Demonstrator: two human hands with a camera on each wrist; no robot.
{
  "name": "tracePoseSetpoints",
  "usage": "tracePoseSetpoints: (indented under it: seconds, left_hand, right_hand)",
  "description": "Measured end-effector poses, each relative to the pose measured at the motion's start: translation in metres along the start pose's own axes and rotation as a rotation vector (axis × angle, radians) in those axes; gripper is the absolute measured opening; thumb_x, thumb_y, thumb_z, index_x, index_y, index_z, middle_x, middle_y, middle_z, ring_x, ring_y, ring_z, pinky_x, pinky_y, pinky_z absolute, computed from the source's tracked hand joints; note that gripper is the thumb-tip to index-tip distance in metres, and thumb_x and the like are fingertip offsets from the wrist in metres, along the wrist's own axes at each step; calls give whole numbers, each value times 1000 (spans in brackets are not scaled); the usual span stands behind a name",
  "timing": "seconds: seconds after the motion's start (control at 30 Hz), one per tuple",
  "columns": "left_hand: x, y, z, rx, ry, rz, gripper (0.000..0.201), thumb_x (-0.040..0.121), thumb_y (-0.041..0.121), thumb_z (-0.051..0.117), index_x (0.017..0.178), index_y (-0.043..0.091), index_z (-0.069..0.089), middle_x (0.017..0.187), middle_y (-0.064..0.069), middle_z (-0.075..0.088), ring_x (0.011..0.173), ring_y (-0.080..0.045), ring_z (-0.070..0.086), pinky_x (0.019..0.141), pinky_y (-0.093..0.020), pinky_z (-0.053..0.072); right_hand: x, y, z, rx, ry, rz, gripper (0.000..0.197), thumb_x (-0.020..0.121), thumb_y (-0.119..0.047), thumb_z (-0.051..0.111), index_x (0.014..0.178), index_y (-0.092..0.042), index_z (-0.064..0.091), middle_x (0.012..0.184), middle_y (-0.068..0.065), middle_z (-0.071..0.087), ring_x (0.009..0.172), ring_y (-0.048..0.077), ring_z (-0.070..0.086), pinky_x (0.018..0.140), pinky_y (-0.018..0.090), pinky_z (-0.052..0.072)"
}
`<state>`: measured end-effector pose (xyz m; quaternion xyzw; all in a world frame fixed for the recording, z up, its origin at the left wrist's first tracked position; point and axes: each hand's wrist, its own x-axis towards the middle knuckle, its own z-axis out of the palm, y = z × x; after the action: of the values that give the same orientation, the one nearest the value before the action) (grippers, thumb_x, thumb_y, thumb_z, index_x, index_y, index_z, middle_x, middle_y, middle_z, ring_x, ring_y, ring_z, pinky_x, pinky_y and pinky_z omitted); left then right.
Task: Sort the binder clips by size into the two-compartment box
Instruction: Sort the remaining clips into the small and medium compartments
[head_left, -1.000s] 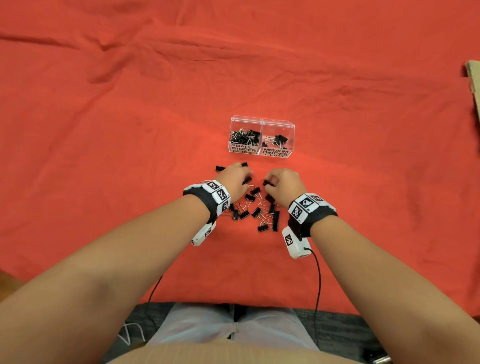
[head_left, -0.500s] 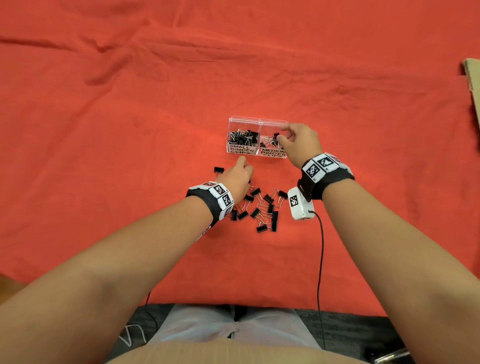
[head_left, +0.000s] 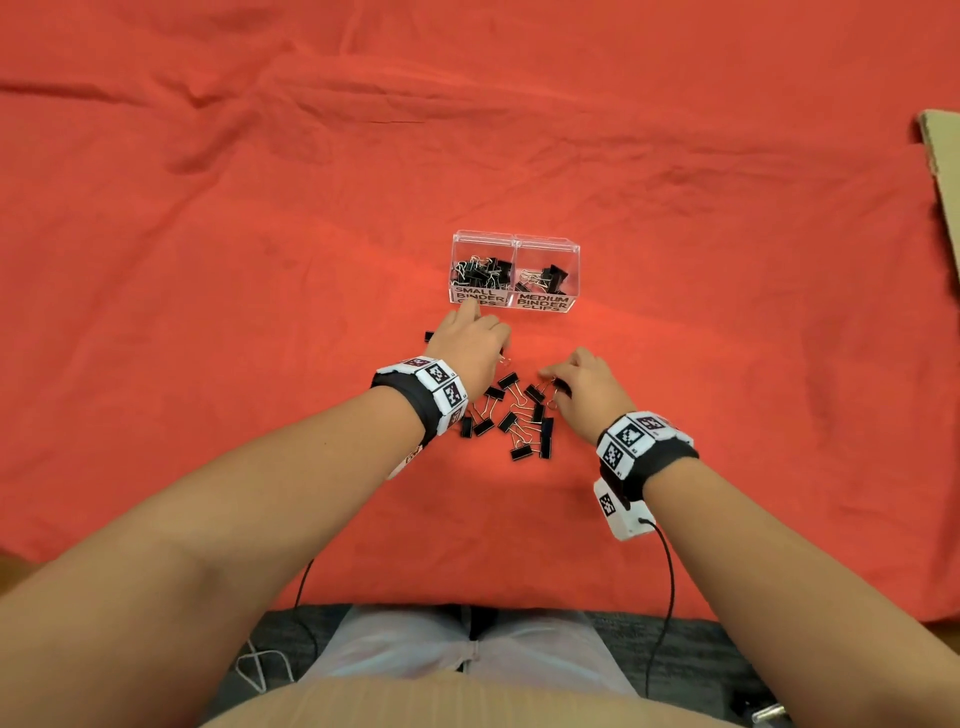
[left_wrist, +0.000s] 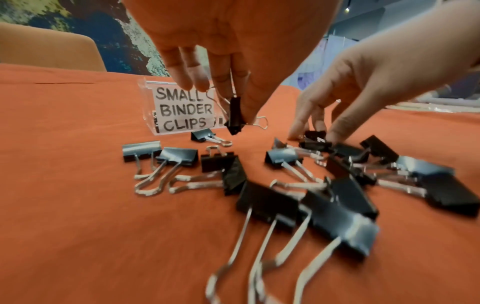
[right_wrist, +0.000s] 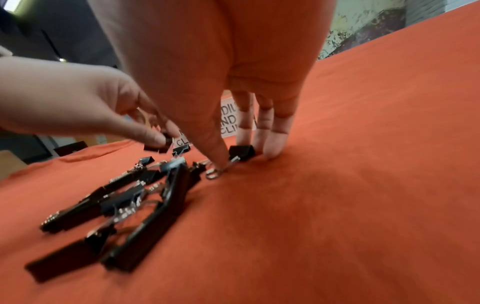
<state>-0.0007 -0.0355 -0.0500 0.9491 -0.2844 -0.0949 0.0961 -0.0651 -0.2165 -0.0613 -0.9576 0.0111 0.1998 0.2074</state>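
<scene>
**Left hand carries a small clip boxward while the right closes on the next one**

The left hand (left_wrist: 233, 41) hangs just short of the clear two-compartment box (head_left: 514, 240), on the side labelled SMALL BINDER CLIPS. Its thumb and forefinger pinch a small black binder clip (left_wrist: 235, 115), the other fingers loosely extended. The clip's body points down and one wire handle sticks out to the side. The small-clip compartment (head_left: 480, 270) lies straight ahead of those fingertips and slightly above them, so I judge the coming move to be a short forward lift over the front wall, then a release.

The right hand (right_wrist: 221, 72) is down on the red cloth (head_left: 208, 312) at the near right edge of the loose pile of binder clips (head_left: 514, 421). Its thumb presses on the wire loop of a black clip (right_wrist: 241, 152) while the other fingers curl against the clip's far side. The grip looks half closed and the clip still lies on the cloth. Its long axis runs roughly across the hand, handles toward the thumb. Whether it is small or medium I cannot tell from here. The medium compartment (head_left: 545, 273) sits ahead of this hand and a little to its left, well apart from it.

Both compartments already hold clips, and more than a dozen remain on the cloth between the wrists
</scene>
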Motion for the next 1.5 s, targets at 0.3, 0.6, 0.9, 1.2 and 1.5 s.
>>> tracePoseSetpoints:
  seconds: [0.3, 0.6, 0.9, 1.2, 1.5]
  left_hand:
    - [59, 22, -46, -410, 85, -230, 11, 93, 20, 52, 104, 20, 56, 114, 2, 54, 91, -15, 58, 72, -27, 46]
    - [96, 17, -52, -529, 76, -375, 24, 92, 26, 56, 113, 15, 58, 115, -7, 59, 100, -24, 59, 86, -35, 50]
    - [48, 15, -38, -530, 76, -229, 14, 92, 13, 53, 104, 17, 59, 105, -1, 54, 82, -15, 57, 80, -31, 52]
    - [-3, 21, 4, -108, -318, -28, 31, 92, 19, 55, 122, 13, 53, 117, -9, 47, 109, -27, 52, 79, -38, 46]
    - [-5, 12, 10, -211, -259, -68, 13, 87, 8, 58, 99, 11, 53, 109, -7, 55, 101, -26, 55, 83, -40, 49]
  right_hand:
    - [6, 14, 2, 139, 43, 18, 14, 82, -2, 61, 95, -7, 60, 100, 8, 50, 97, 27, 50, 89, 36, 42]
    - [2, 21, -3, 241, 40, 77, 36, 83, 2, 52, 116, -10, 58, 101, 4, 47, 89, 13, 45, 90, 29, 42]
    - [3, 22, -12, 121, 27, -56, 23, 78, -2, 60, 101, -4, 63, 96, 10, 51, 85, 22, 52, 82, 25, 40]
    - [3, -13, -10, 167, 29, -80, 28, 78, -15, 65, 106, -8, 61, 92, 2, 53, 79, 16, 52, 75, 24, 46]
    - [5, -21, 4, -11, -67, -27, 26, 88, -18, 60, 111, -6, 61, 113, 12, 48, 104, 30, 55, 89, 36, 45]
